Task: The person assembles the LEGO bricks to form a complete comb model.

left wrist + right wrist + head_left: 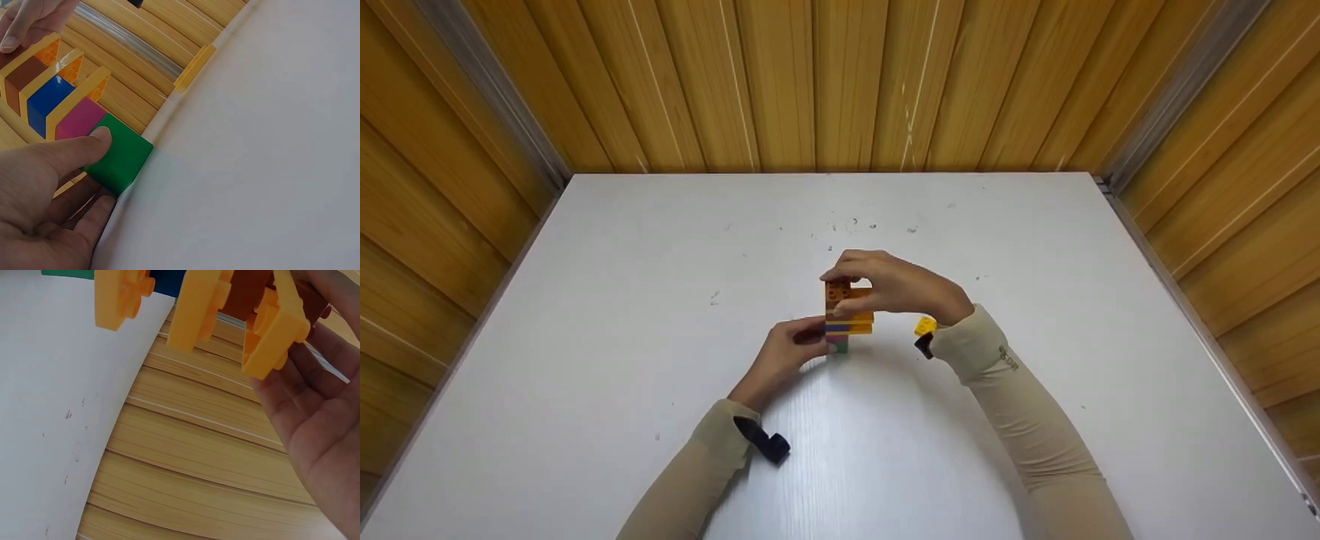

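A tower of toy building bricks stands upright on the table in front of me. Its lowest piece is a green brick (pixel 122 156), with a pink brick (pixel 82 118), a blue brick (pixel 48 106) and a brown brick (pixel 23 80) higher up. Yellow plates (pixel 194 312) sit between these levels and jut out to the right. My left hand (pixel 787 349) grips the base, thumb on the green brick. At the top, my right hand (pixel 896 285) holds another brown brick (pixel 838 291) between thumb and fingers.
A loose yellow piece (pixel 925 325) lies on the white table (pixel 585 360) to the right, close by my right wrist. Wood-patterned panels (pixel 840 82) rise behind the table's far edge and along both sides. Small dark marks dot the tabletop beyond the tower.
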Motion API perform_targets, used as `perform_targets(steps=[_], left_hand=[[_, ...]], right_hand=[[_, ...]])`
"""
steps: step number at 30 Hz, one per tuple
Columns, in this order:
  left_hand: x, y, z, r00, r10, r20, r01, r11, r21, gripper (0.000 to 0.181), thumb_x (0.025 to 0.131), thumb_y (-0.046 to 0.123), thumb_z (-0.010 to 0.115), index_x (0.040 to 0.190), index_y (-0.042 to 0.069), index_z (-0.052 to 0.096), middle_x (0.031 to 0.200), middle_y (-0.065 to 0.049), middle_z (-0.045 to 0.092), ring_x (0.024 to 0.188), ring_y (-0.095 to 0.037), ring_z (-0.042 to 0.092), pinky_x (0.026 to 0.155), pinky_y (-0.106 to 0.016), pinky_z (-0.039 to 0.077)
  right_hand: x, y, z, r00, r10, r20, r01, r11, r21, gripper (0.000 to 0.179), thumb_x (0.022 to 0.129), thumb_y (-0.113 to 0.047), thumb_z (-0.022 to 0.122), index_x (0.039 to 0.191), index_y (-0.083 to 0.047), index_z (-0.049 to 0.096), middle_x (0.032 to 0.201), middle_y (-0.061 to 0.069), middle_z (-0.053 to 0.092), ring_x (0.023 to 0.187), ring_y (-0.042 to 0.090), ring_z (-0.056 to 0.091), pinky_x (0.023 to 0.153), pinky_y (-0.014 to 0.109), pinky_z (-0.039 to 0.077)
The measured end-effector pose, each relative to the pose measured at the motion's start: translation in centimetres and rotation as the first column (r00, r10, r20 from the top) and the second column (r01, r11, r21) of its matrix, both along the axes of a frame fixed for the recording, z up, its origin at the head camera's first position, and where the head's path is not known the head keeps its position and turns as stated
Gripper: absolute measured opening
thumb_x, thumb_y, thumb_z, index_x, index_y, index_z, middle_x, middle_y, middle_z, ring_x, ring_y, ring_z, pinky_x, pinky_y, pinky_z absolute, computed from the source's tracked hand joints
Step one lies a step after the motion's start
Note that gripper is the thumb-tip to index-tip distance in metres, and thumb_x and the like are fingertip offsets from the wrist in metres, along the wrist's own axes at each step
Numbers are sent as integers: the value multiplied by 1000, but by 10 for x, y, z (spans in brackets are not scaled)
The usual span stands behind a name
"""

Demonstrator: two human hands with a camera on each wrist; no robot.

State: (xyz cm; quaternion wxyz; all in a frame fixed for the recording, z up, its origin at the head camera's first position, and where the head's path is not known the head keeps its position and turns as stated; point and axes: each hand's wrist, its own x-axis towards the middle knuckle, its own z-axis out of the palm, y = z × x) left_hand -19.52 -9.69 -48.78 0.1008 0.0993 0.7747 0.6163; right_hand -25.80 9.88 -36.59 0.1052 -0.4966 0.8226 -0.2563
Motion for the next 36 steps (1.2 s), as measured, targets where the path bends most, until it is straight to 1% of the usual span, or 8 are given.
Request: perform_targets(steps=[1, 4, 11, 17, 22, 27, 32, 36], left_hand=[[1, 1, 3, 1000, -1, -10, 1, 1000, -2, 41, 80, 10, 68, 120, 7, 58, 112, -8, 62, 103, -18, 58, 89, -29, 46], [3, 1, 6, 1000, 7, -4, -7, 1000, 0, 41, 80, 10, 68, 120, 7, 59, 112, -7, 62, 103, -18, 58, 90, -29, 46], [-10, 0, -24, 1000, 30, 0, -30, 999, 17, 44, 77, 16, 72, 120, 16, 60, 112, -3, 62, 104, -16, 57, 91, -29, 45], [-9, 0, -24, 999, 35, 20, -35, 999, 1, 44, 77, 19, 72, 119, 21, 60, 112, 1, 61, 104, -12, 57, 91, -26, 45], [-9, 0, -23, 999, 32, 36, -32, 999, -1, 47, 78, 17, 71, 122, 18, 58, 115, -1, 60, 106, -14, 56, 91, -27, 45], [-9, 0, -24, 999, 27, 31, -26, 1000, -10, 48, 78, 17, 70, 124, 18, 56, 116, -2, 59, 106, -15, 55, 91, -28, 45], [-9, -1, -23, 999, 37, 24, -37, 999, -13, 48, 77, 19, 72, 122, 18, 57, 114, -1, 60, 104, -14, 56, 90, -26, 45], [-9, -1, -25, 999, 43, 16, -43, 999, -10, 47, 77, 17, 71, 122, 15, 58, 113, -1, 61, 103, -14, 57, 90, -26, 46]], right_hand=[[0, 1, 0, 1000, 1, -5, -1, 1000, 2, 44, 83, -30, 64, 122, -11, 56, 102, -5, 54, 99, 8, 53, 87, 25, 46], [0, 5, 0, 1000, 7, -25, -7, 1000, 1, 47, 84, -30, 63, 126, -12, 53, 107, -3, 55, 101, 9, 53, 89, 28, 45], [-1, 19, 1, 999, 20, -36, -23, 997, -68, 47, 84, -29, 63, 126, -10, 53, 113, 0, 57, 102, 14, 55, 88, 29, 46], [-4, 33, -3, 1000, -19, -15, 18, 997, -73, 48, 82, -31, 64, 125, -12, 54, 114, 0, 57, 102, 14, 54, 87, 30, 47], [-6, 44, -8, 998, -66, 2, 66, 997, -47, 50, 81, -33, 66, 125, -12, 54, 113, -2, 57, 100, 15, 55, 85, 31, 48], [-8, 55, -13, 993, -113, 37, 114, 993, -20, 52, 79, -37, 67, 124, -14, 55, 110, -5, 57, 100, 13, 54, 85, 31, 48], [-11, 66, -18, 988, -149, 50, 148, 989, 28, 51, 78, -34, 68, 124, -15, 56, 107, -4, 58, 98, 15, 54, 84, 32, 48], [-14, 73, -22, 979, -189, 70, 181, 978, 106, 50, 79, -32, 69, 124, -15, 56, 106, -1, 58, 98, 19, 55, 85, 37, 48]])
